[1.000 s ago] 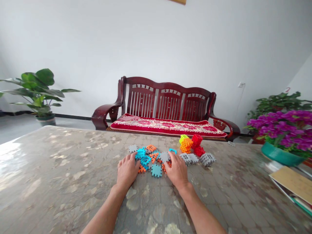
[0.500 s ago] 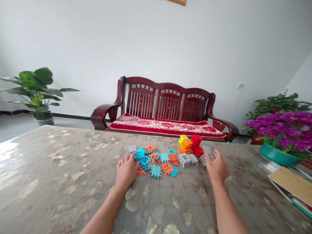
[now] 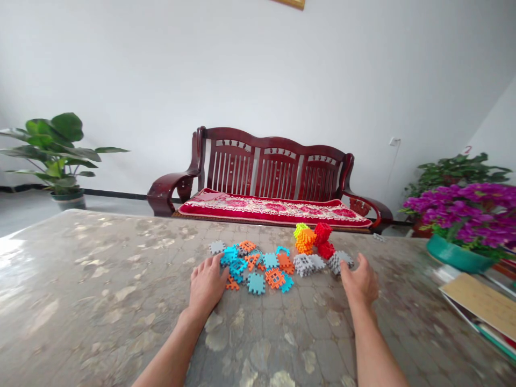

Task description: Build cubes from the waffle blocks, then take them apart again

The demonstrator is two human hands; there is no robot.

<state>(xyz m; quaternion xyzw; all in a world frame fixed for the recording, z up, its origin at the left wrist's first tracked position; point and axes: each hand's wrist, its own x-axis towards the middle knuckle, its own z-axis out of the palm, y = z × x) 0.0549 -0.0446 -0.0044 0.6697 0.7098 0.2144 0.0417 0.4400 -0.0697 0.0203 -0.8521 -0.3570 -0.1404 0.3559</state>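
Observation:
Flat toothed toy pieces in blue, orange and grey lie in a loose pile (image 3: 256,282) on the table (image 3: 121,301). My left hand (image 3: 208,281) rests at the pile's left edge, palm down, fingers apart, beside the blue pieces. A grey cluster (image 3: 337,262) sits right of the pile, and my right hand (image 3: 360,280) is at its right side, thumb and fingers spread, the thumb near or touching it. Between them are another grey cluster (image 3: 305,265), an orange one (image 3: 305,241), a yellow-green one (image 3: 300,229) and red ones (image 3: 323,234).
Purple flowers in a teal pot (image 3: 459,254) stand at the table's right, with papers and a brown board (image 3: 484,305) in front. A small grey piece (image 3: 378,237) lies near the far edge. Beyond the table are a wooden bench (image 3: 278,172) and a leafy plant (image 3: 60,156).
My right hand has shifted slightly off the grey cluster, which now shows more fully. The whole view has moved a little; my left hand stays by the pile.

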